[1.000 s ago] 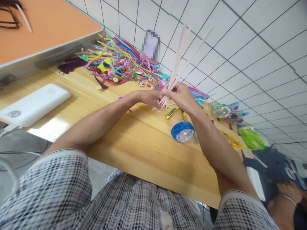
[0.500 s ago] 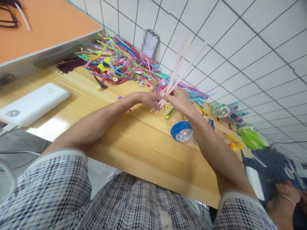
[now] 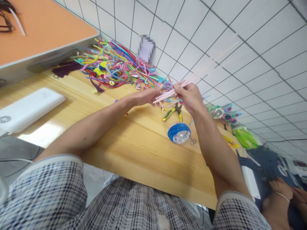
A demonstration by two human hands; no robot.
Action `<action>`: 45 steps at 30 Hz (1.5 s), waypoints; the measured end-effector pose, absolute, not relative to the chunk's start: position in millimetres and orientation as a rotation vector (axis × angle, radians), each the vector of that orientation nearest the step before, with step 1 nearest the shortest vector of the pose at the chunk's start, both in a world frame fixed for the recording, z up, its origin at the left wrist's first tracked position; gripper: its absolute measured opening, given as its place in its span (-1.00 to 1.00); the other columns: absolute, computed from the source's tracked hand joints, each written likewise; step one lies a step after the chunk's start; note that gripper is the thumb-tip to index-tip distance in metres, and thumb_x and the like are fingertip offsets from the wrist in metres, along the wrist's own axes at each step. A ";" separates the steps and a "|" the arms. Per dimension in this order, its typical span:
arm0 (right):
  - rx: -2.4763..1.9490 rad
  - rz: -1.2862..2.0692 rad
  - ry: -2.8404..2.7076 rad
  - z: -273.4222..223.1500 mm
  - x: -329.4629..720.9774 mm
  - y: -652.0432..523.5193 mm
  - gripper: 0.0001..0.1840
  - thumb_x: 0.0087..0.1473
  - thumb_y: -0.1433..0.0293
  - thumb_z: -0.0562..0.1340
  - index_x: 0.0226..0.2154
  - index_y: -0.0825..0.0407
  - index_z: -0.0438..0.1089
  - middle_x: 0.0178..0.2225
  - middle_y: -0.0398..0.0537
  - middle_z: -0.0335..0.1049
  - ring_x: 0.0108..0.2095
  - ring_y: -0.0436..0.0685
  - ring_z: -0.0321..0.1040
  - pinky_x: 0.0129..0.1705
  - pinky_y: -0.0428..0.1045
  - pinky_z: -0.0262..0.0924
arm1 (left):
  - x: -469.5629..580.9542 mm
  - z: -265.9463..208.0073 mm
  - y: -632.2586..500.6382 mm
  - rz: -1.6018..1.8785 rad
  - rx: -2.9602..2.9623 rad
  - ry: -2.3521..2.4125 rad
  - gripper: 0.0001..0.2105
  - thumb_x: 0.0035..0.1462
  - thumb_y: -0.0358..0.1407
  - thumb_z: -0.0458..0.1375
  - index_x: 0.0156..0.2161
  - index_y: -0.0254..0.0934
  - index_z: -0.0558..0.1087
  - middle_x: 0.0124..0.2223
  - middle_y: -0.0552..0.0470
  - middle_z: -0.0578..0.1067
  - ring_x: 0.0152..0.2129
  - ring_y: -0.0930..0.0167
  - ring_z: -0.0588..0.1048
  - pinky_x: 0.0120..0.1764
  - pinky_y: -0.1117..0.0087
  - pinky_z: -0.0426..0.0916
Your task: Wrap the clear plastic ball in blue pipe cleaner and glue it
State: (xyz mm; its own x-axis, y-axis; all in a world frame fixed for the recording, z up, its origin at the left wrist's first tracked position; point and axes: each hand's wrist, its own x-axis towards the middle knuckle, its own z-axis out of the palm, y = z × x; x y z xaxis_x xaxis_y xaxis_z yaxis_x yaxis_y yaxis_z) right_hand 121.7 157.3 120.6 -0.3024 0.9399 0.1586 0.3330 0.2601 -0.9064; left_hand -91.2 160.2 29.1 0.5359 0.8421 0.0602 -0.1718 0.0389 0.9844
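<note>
A bundle of pale pink pipe cleaners [image 3: 165, 95] slants up to the right, its far ends blurred against the tiled wall. My right hand [image 3: 189, 95] pinches it between thumb and fingers, partway along. At the bundle's lower ends is my left hand [image 3: 150, 95], thumb and fingers apart, the ends lying across its fingers. Below the hands, yellow-and-black pliers [image 3: 176, 111] rest on the wooden table [image 3: 134, 137] with jaws pointing away. Near them sits a clear dome-like piece wrapped in blue cord [image 3: 179, 132], with small scissors [image 3: 193, 141] beside it.
Many coloured pipe cleaners [image 3: 115, 64] are heaped along the wall. A phone [image 3: 145, 49] leans there. A white power bank [image 3: 31, 108] lies at left, beside an orange surface [image 3: 48, 25]. Rightward are a decorated craft figure [image 3: 225, 113], a green packet [image 3: 246, 137] and another person's hand [image 3: 278, 188].
The pink bundle has tipped from steep to a low rightward slant. My right hand has shifted right along it. My left hand's pinch has loosened, and the pliers show more fully.
</note>
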 end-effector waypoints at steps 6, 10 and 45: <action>-1.103 0.968 -1.639 130.7 139.8 156.3 -0.52 0.11 -0.05 0.56 -0.33 -0.06 0.47 -0.49 -0.22 0.40 -0.48 0.01 0.36 -0.42 -0.04 0.40 | -74.1 38.3 154.6 1.044 1.028 0.656 -0.34 0.36 0.40 0.14 -0.17 -0.25 0.52 -0.41 -0.02 0.59 -0.62 0.41 0.50 -0.52 0.42 0.39; -1.046 0.968 -1.587 128.0 149.9 153.6 -0.46 0.03 -0.09 0.60 -0.34 -0.06 0.45 -0.47 -0.22 0.40 -0.47 0.00 0.37 -0.42 -0.06 0.39 | -69.5 41.3 144.0 1.279 1.158 0.685 -0.64 0.40 0.06 0.31 -0.13 -0.24 0.47 -0.39 0.08 0.56 -0.57 0.43 0.54 -0.50 0.45 0.39; -1.038 0.817 -1.570 98.7 126.0 139.2 -0.43 0.16 -0.23 0.41 -0.22 -0.10 0.42 -0.37 -0.15 0.47 -0.35 0.08 0.50 -0.27 0.01 0.48 | -50.0 37.0 139.3 1.542 0.821 0.717 -0.78 0.25 -0.23 0.20 -0.27 -0.16 0.20 -0.35 0.15 0.48 -0.63 0.52 0.42 -0.53 0.45 0.25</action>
State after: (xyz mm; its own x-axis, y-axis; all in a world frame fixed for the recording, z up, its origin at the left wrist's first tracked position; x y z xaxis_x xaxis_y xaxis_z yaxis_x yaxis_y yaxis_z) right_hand 126.0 139.2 98.7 -0.0882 0.9193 0.3836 0.2136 0.3936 -0.8941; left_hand -50.0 139.3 37.0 -0.0642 0.9924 0.1051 -0.5590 -0.1229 0.8200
